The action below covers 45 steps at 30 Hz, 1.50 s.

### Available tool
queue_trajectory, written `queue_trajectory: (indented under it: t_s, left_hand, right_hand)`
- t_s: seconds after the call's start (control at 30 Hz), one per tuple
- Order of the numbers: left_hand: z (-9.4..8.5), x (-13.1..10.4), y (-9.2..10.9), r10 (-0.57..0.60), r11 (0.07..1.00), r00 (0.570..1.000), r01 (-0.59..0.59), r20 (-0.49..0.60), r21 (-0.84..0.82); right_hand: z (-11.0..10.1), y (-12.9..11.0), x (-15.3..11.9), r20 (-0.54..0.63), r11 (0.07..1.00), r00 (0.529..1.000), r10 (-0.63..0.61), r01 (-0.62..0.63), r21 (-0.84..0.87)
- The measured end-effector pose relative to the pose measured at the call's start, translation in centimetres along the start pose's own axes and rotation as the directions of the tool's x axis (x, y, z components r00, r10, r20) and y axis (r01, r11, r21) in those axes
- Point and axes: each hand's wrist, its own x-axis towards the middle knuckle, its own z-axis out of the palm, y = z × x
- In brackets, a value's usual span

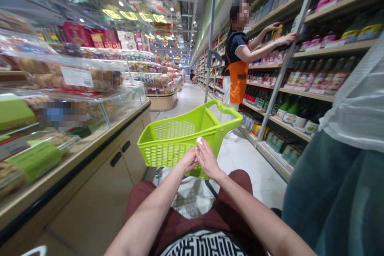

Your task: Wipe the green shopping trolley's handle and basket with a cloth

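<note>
A green plastic cart basket (171, 144) with perforated sides stands in front of my knees, its handle at the upper right. My left hand (189, 159) and my right hand (207, 159) meet just before its near side. Between them is a small crumpled white thing (199, 141), perhaps a tissue, whose top pokes out above the fingers. The fingers of my left hand are curled against it. My right hand has its fingers together and presses on the same white thing.
On the left runs a counter (120, 128) with packed baked goods under clear lids. Bottle shelves (318, 96) line the right. A person in an orange apron (238, 78) reaches into them. Another person in a white top (357, 100) stands close on my right. A tiled aisle (195, 94) stretches ahead.
</note>
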Motion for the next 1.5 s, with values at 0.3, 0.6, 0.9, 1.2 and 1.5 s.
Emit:
queue_trajectory:
  t_s: [0.3,0.6,0.9,1.2,1.5]
  left_hand:
    - [-0.4,-0.4,0.2,-0.048,0.986,0.998,0.053,-0.032,0.160]
    - [-1.4,-0.6,-0.3,0.467,-0.053,0.862,-0.196,0.197,0.979]
    - [-3.9,-1.5,-1.3,0.320,-0.384,0.923,-0.081,0.215,0.920]
    - [-3.7,-1.8,-1.1,0.327,-0.418,0.912,-0.095,0.247,0.903]
    - [-5.3,-2.0,-1.5,0.337,-0.378,0.918,-0.072,0.210,0.923]
  right_hand:
    - [-1.5,2.5,0.9,0.002,0.978,0.979,-0.203,0.202,-0.058]
    - [-4.4,7.4,2.1,-0.031,0.855,0.962,-0.272,0.227,-0.467]
    - [-1.7,6.7,-0.3,0.141,0.838,0.950,-0.279,0.313,-0.448]
    - [-3.2,6.9,3.3,-0.150,0.842,0.966,-0.209,0.100,-0.530]
    - [0.5,5.7,0.4,0.169,0.861,0.953,-0.250,0.299,-0.411]
